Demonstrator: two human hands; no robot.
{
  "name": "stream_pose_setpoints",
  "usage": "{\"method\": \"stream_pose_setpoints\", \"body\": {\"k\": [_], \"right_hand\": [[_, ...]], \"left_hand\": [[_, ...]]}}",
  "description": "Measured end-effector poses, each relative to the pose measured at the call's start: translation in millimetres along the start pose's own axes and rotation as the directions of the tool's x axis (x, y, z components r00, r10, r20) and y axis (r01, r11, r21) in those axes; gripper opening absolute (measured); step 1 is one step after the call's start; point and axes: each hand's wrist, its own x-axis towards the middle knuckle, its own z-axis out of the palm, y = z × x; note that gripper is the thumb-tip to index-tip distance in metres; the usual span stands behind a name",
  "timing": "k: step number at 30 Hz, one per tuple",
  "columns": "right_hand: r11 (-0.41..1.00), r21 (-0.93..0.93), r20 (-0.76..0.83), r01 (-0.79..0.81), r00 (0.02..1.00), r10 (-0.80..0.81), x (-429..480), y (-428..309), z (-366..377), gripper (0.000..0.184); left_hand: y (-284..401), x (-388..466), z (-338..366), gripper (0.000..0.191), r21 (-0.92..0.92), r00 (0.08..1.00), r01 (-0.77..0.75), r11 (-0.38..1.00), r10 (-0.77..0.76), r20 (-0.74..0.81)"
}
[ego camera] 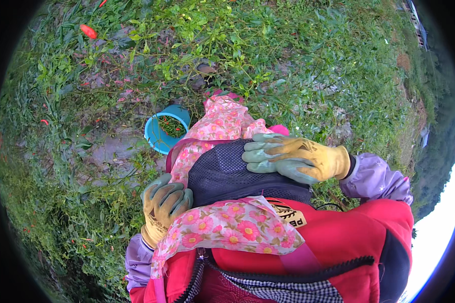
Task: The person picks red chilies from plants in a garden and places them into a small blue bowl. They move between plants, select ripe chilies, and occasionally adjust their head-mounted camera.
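My right hand (294, 157) wears a yellow work glove with grey-green coated fingers. It lies palm down, fingers extended, on a dark mesh cloth (231, 170) across my front. At the cloth's left edge is my left hand (165, 204), gloved alike, its fingers bent; whether it pinches the fabric cannot be seen. A pink floral apron (227, 121) hangs below the mesh, and its floral bib (231, 229) folds over my red jacket (341, 235). Beyond my left hand, a blue bucket (168, 128) leans among the plants with green and red chili peppers (171, 126) inside.
Leafy pepper plants (220, 41) surround me on both sides, with red chili peppers (88, 31) hanging at the upper left. Grey ground sheeting (115, 151) shows between stems near the bucket. A wooded slope (438, 125) and a building (417, 22) stand at the far right.
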Motion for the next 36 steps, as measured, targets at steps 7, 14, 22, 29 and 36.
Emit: {"method": "stream_pose_setpoints", "body": {"k": [7, 14, 22, 29, 36], "right_hand": [[0.975, 0.211, -0.090, 0.063, 0.995, -0.045, 32.1, 7.3, -22.5, 0.047], [0.999, 0.038, -0.032, -0.013, 0.999, 0.014, 32.7, 16.2, 11.2, 0.042], [0.843, 0.051, -0.285, -0.535, 0.801, 0.526, -37.9, 16.8, -31.7, 0.050], [1.000, 0.027, -0.225, 0.007, 0.974, -0.001, 0.0, 31.0, 1.5, 0.056], [1.000, 0.007, -0.299, 0.019, 0.954, -0.016, -3.5, 22.3, 13.9, 0.048]], "left_hand": [[-3.3, 0.8, -0.5, 0.032, 0.071, 0.996, -0.035, 0.997, 0.041, -0.082], [-2.0, 0.1, -3.6, 0.033, 0.044, 0.999, -0.018, 0.999, 0.019, -0.034], [1.0, -7.8, 1.8, 0.033, 0.076, 1.000, 0.023, 0.997, -0.022, -0.020], [-1.6, -9.6, -0.7, 0.029, 0.099, 0.999, 0.015, 0.995, -0.019, 0.035], [-7.1, 1.2, 0.6, 0.032, 0.080, 0.999, -0.043, 0.996, 0.043, 0.012]]}}
